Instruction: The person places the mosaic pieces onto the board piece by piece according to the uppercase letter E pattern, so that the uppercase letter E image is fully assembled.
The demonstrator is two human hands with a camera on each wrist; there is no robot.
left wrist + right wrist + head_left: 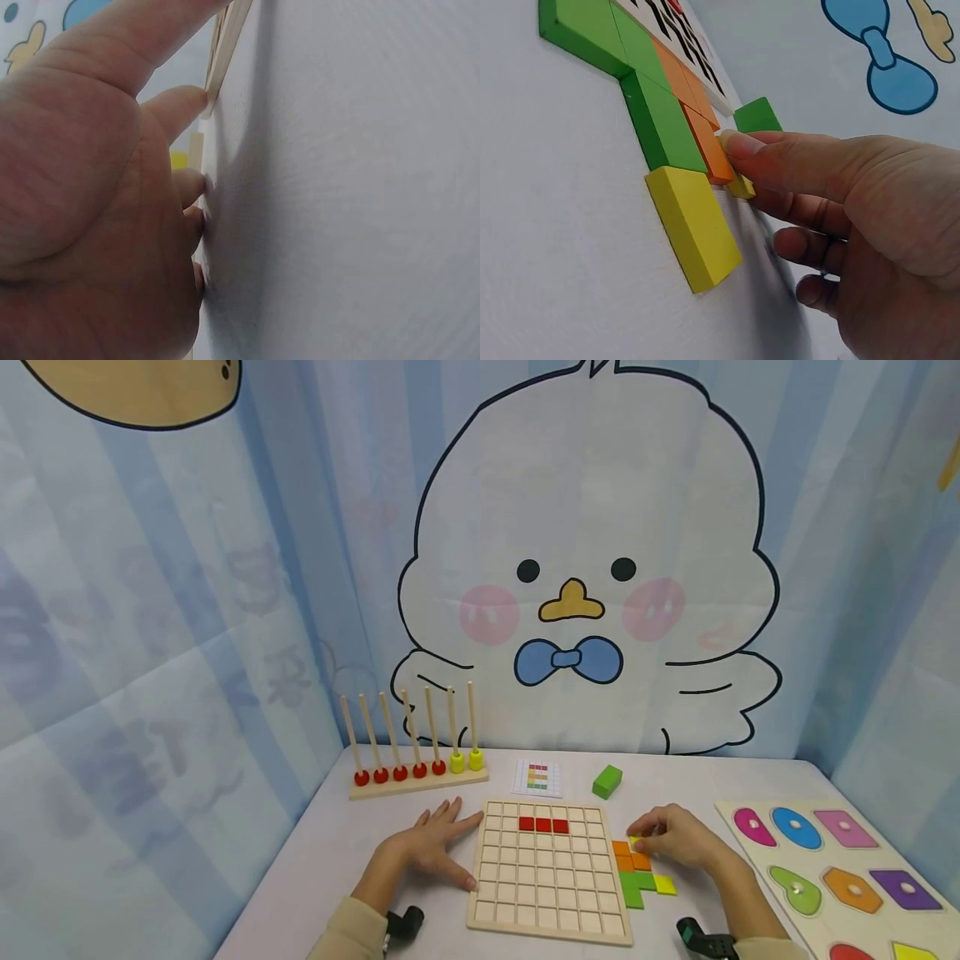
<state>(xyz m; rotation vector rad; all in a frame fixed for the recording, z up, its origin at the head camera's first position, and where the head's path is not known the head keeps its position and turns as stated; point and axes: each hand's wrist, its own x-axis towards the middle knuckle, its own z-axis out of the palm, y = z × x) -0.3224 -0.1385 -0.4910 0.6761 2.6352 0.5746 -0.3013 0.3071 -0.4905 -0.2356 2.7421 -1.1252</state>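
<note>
A wooden grid board (551, 881) lies on the table with three red squares (543, 825) in a row near its top. My left hand (427, 845) is spread flat beside it, thumb and index fingertips at its left edge. At the board's right side my right hand (678, 835) pinches a yellow block (740, 185) between thumb and fingers. Orange blocks (622, 849) and green blocks (632, 882) sit together just left of and below that hand. A second yellow block (694, 229) lies against the green ones.
A bead-peg counting rack (420, 786) stands at the back left. Behind the board are a pattern card (537, 778) and a lone green block (607, 782). A shape puzzle board (813, 852) covers the right side. Curtains (150, 652) enclose the table.
</note>
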